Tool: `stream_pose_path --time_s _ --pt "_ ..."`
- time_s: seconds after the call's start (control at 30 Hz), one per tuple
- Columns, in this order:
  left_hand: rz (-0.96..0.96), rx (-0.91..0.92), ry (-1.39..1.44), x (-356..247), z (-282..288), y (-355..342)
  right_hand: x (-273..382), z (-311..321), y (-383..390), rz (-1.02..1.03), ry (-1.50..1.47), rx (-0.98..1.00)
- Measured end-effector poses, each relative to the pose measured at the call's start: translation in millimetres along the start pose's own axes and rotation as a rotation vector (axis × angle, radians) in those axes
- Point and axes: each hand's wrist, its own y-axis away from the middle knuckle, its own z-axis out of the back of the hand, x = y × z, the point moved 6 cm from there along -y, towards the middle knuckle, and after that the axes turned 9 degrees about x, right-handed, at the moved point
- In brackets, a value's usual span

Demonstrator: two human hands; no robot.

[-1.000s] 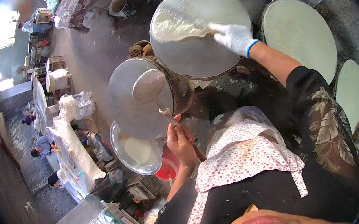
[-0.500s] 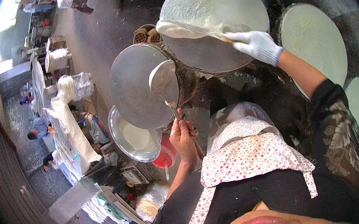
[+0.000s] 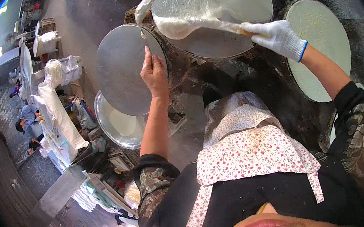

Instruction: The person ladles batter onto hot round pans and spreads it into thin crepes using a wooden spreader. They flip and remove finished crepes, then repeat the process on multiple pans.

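My bare left hand (image 3: 155,74) is closed around the handle of a ladle (image 3: 144,9) coated in white batter. The ladle's head is near the left edge of the far round griddle (image 3: 210,43), and its handle crosses the bare grey griddle (image 3: 118,62). My right hand (image 3: 274,38), in a white knit glove with a blue cuff, grips the wooden handle of a spreader (image 3: 216,23). Thick white batter (image 3: 176,26) piles along the spreader's blade. Beyond it, a wet white layer covers the far griddle; the near part shows grey metal.
A metal basin (image 3: 104,122) holding pale batter stands below the bare griddle, at the left. To the right, another round griddle (image 3: 290,63) carries a pale sheet (image 3: 319,39). Farther left are a cloth-covered table (image 3: 58,114) and people (image 3: 27,115).
My left hand has carried the ladle forward, from above the bare griddle to the far griddle's left edge. My right hand has shifted right with the spreader. The view has also shifted.
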Motion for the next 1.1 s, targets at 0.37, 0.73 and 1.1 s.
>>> stream_pose_path --time_s 0.37,0.73,1.1 --pt "0.078 0.021 -0.560 7 6 79 -4 -32 15 0.040 0.119 -0.155" --pt "-0.542 0.175 -0.049 -99 100 97 94 -3 113 -0.284 -0.759 -0.563" --pt "-0.319 0.204 0.135 -132 170 100 252 -146 -121 -0.544 -0.413 -0.637"
